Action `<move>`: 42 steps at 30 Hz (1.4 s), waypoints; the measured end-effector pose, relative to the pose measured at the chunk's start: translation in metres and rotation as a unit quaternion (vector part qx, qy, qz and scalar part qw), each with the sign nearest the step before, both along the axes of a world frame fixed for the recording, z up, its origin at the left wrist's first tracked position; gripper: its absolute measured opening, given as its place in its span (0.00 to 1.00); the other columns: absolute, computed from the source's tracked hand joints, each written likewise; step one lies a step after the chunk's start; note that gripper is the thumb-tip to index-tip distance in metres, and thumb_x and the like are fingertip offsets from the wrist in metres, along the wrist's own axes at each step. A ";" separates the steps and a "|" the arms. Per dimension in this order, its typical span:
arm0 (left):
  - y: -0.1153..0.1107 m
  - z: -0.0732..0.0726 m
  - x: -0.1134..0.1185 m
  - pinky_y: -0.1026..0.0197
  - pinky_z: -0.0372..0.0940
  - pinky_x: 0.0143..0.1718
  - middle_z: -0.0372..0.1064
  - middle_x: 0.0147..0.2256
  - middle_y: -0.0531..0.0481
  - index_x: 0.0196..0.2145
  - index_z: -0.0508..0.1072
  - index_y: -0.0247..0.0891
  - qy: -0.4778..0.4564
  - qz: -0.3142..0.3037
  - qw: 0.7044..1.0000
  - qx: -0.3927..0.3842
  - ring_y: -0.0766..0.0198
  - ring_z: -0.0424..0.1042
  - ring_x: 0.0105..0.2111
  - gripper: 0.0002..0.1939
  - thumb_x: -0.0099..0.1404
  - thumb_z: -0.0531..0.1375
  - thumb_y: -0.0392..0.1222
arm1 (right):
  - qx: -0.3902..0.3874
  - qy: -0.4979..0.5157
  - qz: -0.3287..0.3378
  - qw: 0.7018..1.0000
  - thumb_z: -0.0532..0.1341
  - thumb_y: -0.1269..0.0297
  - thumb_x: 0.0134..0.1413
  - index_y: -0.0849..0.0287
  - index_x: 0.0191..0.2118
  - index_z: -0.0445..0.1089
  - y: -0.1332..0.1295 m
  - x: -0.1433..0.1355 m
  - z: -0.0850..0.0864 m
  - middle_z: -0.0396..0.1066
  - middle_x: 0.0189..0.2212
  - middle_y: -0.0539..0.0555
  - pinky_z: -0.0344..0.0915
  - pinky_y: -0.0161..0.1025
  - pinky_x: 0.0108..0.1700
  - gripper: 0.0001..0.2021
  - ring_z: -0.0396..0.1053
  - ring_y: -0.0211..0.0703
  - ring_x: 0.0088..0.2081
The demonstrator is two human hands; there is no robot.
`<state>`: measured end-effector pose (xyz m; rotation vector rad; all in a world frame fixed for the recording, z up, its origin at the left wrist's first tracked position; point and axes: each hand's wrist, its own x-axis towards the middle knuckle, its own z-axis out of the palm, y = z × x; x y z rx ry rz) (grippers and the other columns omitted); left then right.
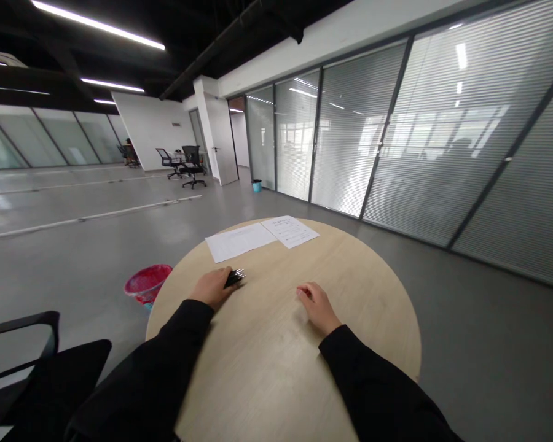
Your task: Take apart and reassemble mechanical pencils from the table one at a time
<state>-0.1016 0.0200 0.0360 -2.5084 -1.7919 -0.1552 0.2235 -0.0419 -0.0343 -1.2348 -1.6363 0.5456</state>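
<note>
My left hand (213,288) is closed around a bundle of black pens (234,277), whose silvery tips point right, just above the round wooden table (267,368). Across from it, my right hand (317,305) rests at the table's middle right with its fingers curled together; nothing shows between them. Two printed sheets lie at the table's far side: one sheet (239,242) beyond my left hand, and another sheet (291,231) to its right, their edges meeting.
A red-lined bin (147,281) stands on the floor left of the table. A black chair (50,368) is at the lower left. Farther off are office chairs (192,164), a small blue bin (257,185) and glass partitions (350,129).
</note>
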 end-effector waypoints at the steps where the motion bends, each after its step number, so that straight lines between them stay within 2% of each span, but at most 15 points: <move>1: 0.001 -0.001 -0.002 0.54 0.61 0.43 0.72 0.44 0.40 0.46 0.68 0.40 0.006 -0.004 1.000 0.006 0.49 0.71 0.44 0.17 0.65 0.57 0.53 | -0.002 -0.005 0.000 1.000 0.57 0.59 0.61 0.59 0.38 0.72 0.000 0.000 0.000 0.72 0.35 0.55 0.64 0.40 0.43 0.10 0.69 0.44 0.38; 6: -0.003 -0.011 0.002 0.50 0.58 0.48 0.69 0.47 0.39 0.51 0.68 0.40 0.026 0.028 0.997 0.061 0.46 0.67 0.48 0.23 0.67 0.53 0.58 | -0.010 -0.028 0.004 1.000 0.57 0.60 0.61 0.58 0.37 0.73 -0.003 0.000 0.002 0.72 0.34 0.54 0.63 0.39 0.42 0.10 0.68 0.43 0.37; 12: -0.010 -0.018 0.011 0.48 0.56 0.49 0.66 0.50 0.37 0.56 0.66 0.40 0.038 0.059 0.995 0.078 0.44 0.64 0.50 0.29 0.67 0.50 0.63 | -0.022 -0.059 0.017 0.998 0.58 0.60 0.61 0.58 0.37 0.74 -0.004 -0.003 0.003 0.73 0.34 0.54 0.63 0.39 0.42 0.09 0.69 0.43 0.37; 26: -0.005 -0.023 0.023 0.46 0.56 0.48 0.67 0.49 0.35 0.50 0.70 0.37 0.033 0.081 0.993 0.080 0.43 0.63 0.50 0.29 0.69 0.47 0.63 | -0.023 -0.123 0.006 0.992 0.60 0.62 0.61 0.58 0.35 0.75 -0.006 -0.006 0.007 0.73 0.32 0.54 0.61 0.38 0.42 0.08 0.68 0.42 0.36; 33: -0.008 -0.019 0.017 0.45 0.52 0.52 0.68 0.50 0.35 0.54 0.68 0.37 0.021 0.078 0.992 0.092 0.43 0.63 0.51 0.34 0.64 0.50 0.66 | -0.029 -0.121 0.005 0.992 0.60 0.63 0.61 0.58 0.35 0.74 -0.007 -0.006 0.008 0.73 0.33 0.53 0.61 0.38 0.42 0.08 0.68 0.42 0.37; 37: -0.015 -0.016 0.012 0.43 0.50 0.54 0.67 0.52 0.36 0.56 0.68 0.40 0.016 0.107 0.988 0.108 0.40 0.61 0.53 0.37 0.61 0.51 0.70 | -0.031 -0.126 0.006 0.992 0.60 0.62 0.61 0.58 0.36 0.75 -0.007 -0.006 0.009 0.73 0.33 0.53 0.61 0.38 0.43 0.07 0.68 0.42 0.37; 42: -0.022 -0.016 0.006 0.41 0.50 0.54 0.65 0.55 0.37 0.57 0.67 0.44 0.000 0.146 0.986 0.085 0.38 0.61 0.53 0.40 0.58 0.50 0.73 | -0.033 -0.133 0.007 0.990 0.61 0.63 0.60 0.58 0.37 0.75 -0.007 -0.006 0.008 0.73 0.34 0.54 0.61 0.39 0.43 0.07 0.68 0.42 0.38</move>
